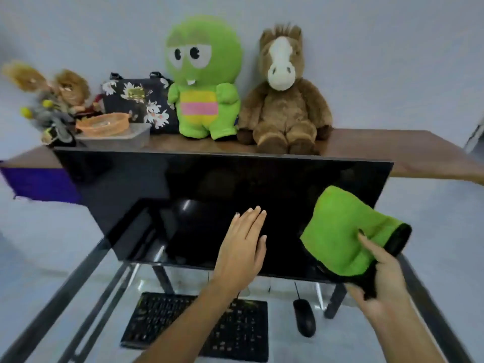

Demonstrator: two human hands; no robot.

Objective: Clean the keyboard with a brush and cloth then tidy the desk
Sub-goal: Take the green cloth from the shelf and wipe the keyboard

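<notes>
A black keyboard (199, 326) lies on the glass desk (78, 292) at the bottom, partly hidden by my left forearm. My left hand (242, 247) is raised in front of the dark monitor (199, 195), fingers straight and together, holding nothing. My right hand (379, 281) grips a green cloth with a black edge (343, 231), lifted against the lower right of the screen. No brush shows in the view.
A black mouse (303, 317) sits right of the keyboard. Behind the monitor a wooden shelf (392, 148) carries a green plush (204, 79), a brown horse plush (282, 93), a floral bag (138, 100), an orange basket (104, 124) on a clear box, and dried flowers (47, 100).
</notes>
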